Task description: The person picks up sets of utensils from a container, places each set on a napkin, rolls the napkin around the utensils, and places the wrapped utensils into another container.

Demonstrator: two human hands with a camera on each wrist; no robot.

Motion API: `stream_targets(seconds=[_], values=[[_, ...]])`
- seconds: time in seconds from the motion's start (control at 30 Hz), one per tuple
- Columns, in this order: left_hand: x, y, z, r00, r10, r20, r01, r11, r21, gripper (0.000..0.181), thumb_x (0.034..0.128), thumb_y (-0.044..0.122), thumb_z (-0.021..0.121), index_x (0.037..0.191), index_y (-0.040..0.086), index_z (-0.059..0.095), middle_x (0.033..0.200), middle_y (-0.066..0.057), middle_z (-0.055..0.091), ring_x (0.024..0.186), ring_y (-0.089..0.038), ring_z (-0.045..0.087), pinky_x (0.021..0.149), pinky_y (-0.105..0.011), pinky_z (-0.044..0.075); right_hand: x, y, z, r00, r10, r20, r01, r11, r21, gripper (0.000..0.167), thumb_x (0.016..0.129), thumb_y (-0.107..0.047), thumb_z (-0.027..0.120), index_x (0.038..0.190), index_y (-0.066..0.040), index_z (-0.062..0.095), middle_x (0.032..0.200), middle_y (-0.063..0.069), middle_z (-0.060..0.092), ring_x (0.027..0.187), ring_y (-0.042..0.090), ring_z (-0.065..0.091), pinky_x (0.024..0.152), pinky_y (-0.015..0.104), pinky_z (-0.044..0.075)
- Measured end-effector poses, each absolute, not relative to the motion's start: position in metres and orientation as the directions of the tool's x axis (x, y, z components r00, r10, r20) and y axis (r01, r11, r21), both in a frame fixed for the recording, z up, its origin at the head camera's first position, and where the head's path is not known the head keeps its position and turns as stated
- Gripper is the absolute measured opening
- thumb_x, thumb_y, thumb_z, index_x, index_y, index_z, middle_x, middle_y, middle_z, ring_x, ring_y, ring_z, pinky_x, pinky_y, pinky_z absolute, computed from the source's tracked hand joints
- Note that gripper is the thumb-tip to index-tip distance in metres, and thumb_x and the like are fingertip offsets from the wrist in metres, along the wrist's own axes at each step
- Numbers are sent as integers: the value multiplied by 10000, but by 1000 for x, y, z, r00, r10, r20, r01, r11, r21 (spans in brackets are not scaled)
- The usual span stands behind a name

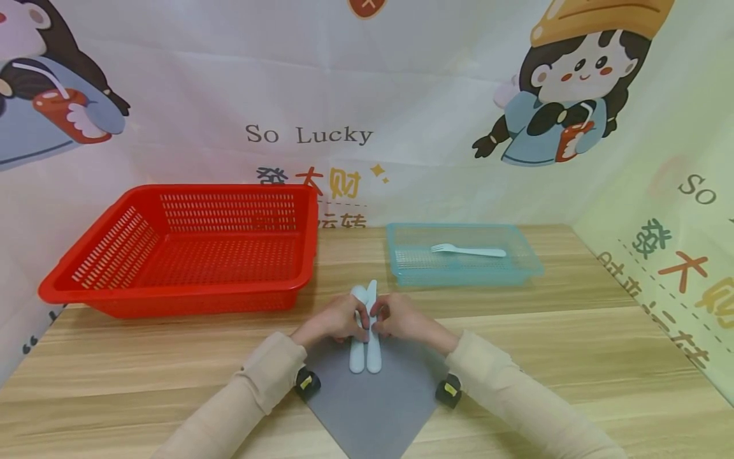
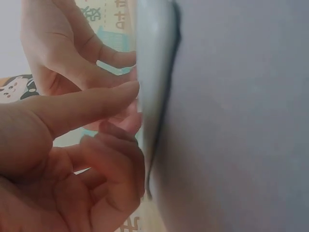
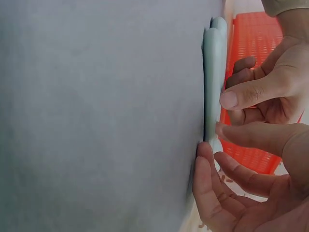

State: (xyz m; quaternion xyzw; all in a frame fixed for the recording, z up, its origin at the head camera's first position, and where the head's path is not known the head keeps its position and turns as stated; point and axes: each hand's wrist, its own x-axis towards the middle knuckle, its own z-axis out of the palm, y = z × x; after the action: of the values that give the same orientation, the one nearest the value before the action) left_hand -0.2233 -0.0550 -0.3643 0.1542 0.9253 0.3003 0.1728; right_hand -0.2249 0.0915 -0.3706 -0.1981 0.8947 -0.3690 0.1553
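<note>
You have a spoon (image 1: 357, 356) and a knife (image 1: 374, 355) at the centre of the head view, both pale bluish white, smooth and slim. They lie side by side, nearly parallel, with the rounded handle ends toward the bottom of the frame, on a grey sheet (image 1: 375, 401). The spoon is at left, and its wider, rounded head points to the top. The knife is at right; its narrow blade leans slightly left and reaches a little higher. Their middle parts are partly hidden from you.
</note>
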Motion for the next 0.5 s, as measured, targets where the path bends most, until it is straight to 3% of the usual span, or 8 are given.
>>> stream_targets(seconds=[0.27, 0.5], values=[[-228, -56, -354, -847, 510, -153, 257, 643, 722, 104, 714, 1, 694, 782, -10, 616, 523, -2, 492, 405, -78, 426, 396, -180, 384, -230, 109, -362, -784, -620, -27, -387, 522, -760, 143, 809, 27, 539, 931, 91, 576, 790, 137, 625, 627, 111, 570, 551, 201, 471], [-234, -52, -343, -822, 559, -110, 292, 579, 761, 114, 804, 42, 625, 893, -26, 602, 736, -80, 613, 543, -161, 547, 493, -237, 474, -231, 126, -347, -768, -638, 55, -458, 488, -743, 197, 820, 15, 533, 992, 103, 571, 889, 182, 631, 783, 198, 606, 639, 219, 487]])
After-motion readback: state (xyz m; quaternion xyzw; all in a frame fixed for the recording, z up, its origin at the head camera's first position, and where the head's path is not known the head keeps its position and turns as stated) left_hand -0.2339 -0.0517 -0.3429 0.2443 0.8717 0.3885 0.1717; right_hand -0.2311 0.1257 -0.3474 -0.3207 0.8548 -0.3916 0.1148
